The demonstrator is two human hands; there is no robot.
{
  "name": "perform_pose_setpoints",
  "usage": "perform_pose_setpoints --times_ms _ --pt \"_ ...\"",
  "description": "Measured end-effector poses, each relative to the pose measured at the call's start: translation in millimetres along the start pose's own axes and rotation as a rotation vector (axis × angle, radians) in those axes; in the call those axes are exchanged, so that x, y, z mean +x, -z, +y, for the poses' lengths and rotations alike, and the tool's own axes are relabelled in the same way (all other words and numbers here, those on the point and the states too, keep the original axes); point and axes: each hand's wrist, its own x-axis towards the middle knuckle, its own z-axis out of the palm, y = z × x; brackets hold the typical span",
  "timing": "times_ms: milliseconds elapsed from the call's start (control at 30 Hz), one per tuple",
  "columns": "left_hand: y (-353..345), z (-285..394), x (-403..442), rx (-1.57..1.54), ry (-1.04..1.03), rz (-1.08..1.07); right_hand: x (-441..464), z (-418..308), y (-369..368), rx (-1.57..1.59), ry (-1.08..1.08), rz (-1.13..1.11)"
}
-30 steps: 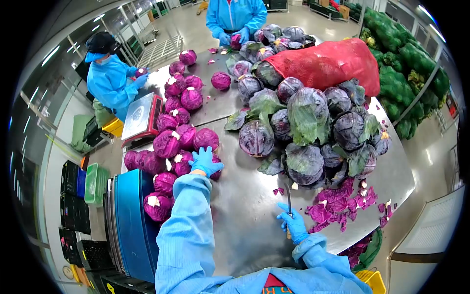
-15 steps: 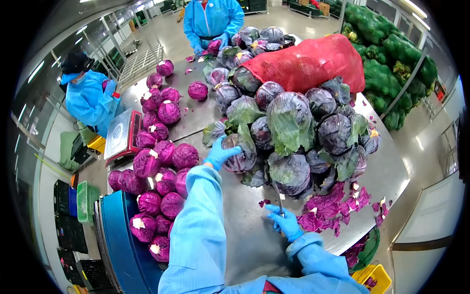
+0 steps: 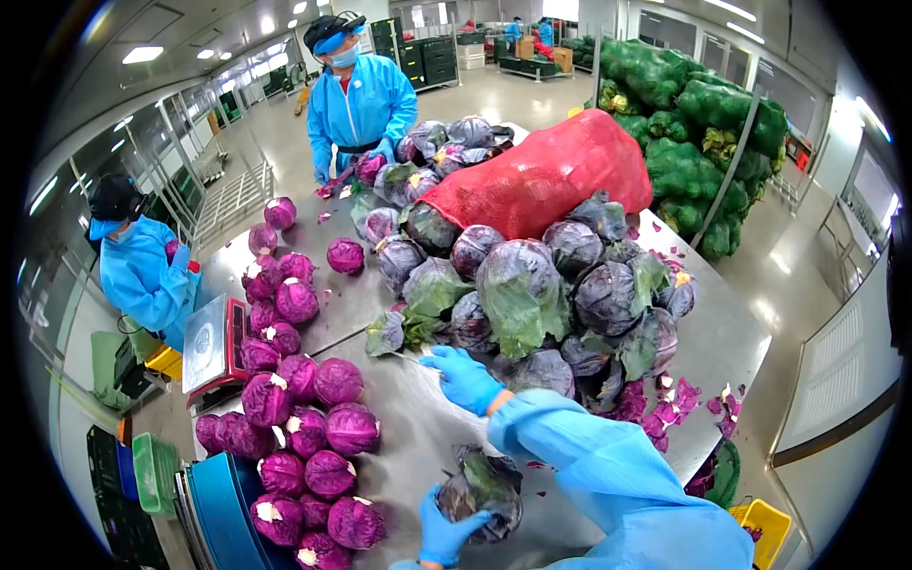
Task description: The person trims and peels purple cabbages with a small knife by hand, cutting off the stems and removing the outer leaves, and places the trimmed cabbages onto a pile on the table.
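Observation:
At the near edge of the steel table, my left hand (image 3: 448, 528), in a blue glove, grips a dark red cabbage (image 3: 482, 496) with outer leaves on it. My right hand (image 3: 464, 380), also gloved, is stretched forward over the table's middle. Its fingers are closed around a knife (image 3: 410, 357); the thin blade points left and the handle is hidden in the glove. Just beyond the right hand is the pile of untrimmed red cabbages (image 3: 518, 285), with loose green-purple leaves (image 3: 418, 328) at its left edge.
Trimmed purple cabbages (image 3: 351, 427) line the left side, beside a red scale (image 3: 214, 347) and a blue bin (image 3: 223, 503). A red mesh sack (image 3: 546, 176) lies on the pile. Peeled leaves (image 3: 665, 404) sit at right. Two co-workers (image 3: 356, 104) stand across and left.
My left hand has pulled a cabbage from the pile to the near edge. My right hand has moved forward and left with the knife. The camera view has tilted up.

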Motion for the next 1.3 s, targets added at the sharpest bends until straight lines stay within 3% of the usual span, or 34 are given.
perform_pose_setpoints --times_ms 33,100,200,233,267,333,367,467,633,733,833,967,1000,1033,1167,1200,1300 --pt "6.6 -11.2 -13.8 0.027 0.021 -0.013 19.5 3.5 -14.0 -0.104 0.065 -0.014" --pt "22.2 -0.8 -28.0 0.129 0.041 0.029 75.6 22.2 -59.0 -0.024 0.07 0.088" --pt "23.6 -16.6 -42.3 0.237 -0.084 0.154 141.7 65.5 -100.5 -0.008 0.046 0.203" --pt "19.7 -8.2 -45.1 0.114 0.011 0.172 156.3 70.5 -103.5 -0.031 -0.002 0.151" --pt "20.0 -8.7 -41.4 0.204 -0.004 0.169 168.2 75.4 -106.6 -0.057 -0.047 0.1" --pt "19.3 1.2 -35.3 0.262 0.027 0.128 169.3 79.5 -124.2 -0.382 -0.087 0.017" --pt "19.2 5.9 -35.4 0.26 0.043 0.104 163.7 79.5 -134.1 -0.472 -0.13 -0.055" --pt "21.3 -10.4 -41.0 0.085 0.052 0.096 147.3 89.2 -165.6 -0.608 -0.167 0.038" --pt "26.7 -35.8 -35.9 -0.053 0.103 0.124 99.3 68.4 -159.8 -0.519 -0.159 0.048" --pt "28.7 -39.1 -38.0 0.063 0.071 0.079 59.1 65.9 -150.7 -0.387 -0.109 0.046" --pt "26.2 -36.6 -39.6 0.001 0.096 0.095 23.5 70.2 -132.1 -0.229 -0.063 0.196" --pt "24.4 -36.8 -37.6 0.016 0.084 0.121 -13.5 63.4 -89.8 -0.101 -0.168 -0.043" --pt "23.7 -30.1 -33.4 0.02 0.077 0.125 -25.7 65.7 -86.3 -0.048 -0.206 -0.041" --pt "31.5 5.9 -17.7 -0.044 0.129 -0.049 -39.4 68.9 -83.5 0.005 -0.245 -0.038" --pt "59.5 54.2 -6.7 0.653 0.076 -0.21 -94.9 61.8 -76.0 -0.084 -0.071 0.097" --pt "63.4 59.5 -1.2 0.683 -0.026 -0.063 -105.2 61.0 -74.1 -0.073 -0.093 0.082" --pt "67.1 113.8 53.8 0.48 -0.161 0.089 -140.8 65.1 -62.7 -0.054 -0.159 0.049"
